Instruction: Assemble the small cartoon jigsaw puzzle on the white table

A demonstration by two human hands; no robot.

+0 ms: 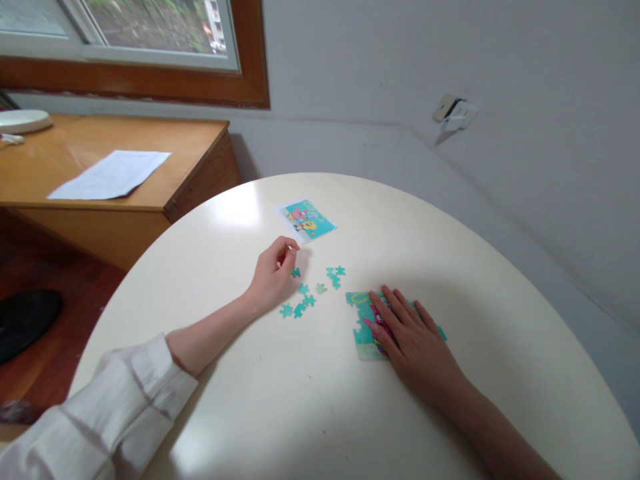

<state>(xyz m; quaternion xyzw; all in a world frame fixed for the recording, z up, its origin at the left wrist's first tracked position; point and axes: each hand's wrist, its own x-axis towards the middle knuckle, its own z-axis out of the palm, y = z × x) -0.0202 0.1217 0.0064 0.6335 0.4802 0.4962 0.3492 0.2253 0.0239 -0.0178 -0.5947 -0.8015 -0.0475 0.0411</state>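
Note:
My right hand lies flat, fingers spread, over a partly joined jigsaw puzzle. Teal and pink parts show around the fingers, and the puzzle's left edge is uneven; much of the rest is covered. My left hand is above the table with thumb and fingertips pinched together. Whatever may be between them is too small to make out. Loose teal puzzle pieces are scattered beside and below that hand. A few joined pieces lie to their right. Beyond my left fingers rests a picture card with cartoon figures.
All this is on a round white table. To the left stands a wooden desk with a sheet of paper on it. A wall socket with a plug is on the wall at right.

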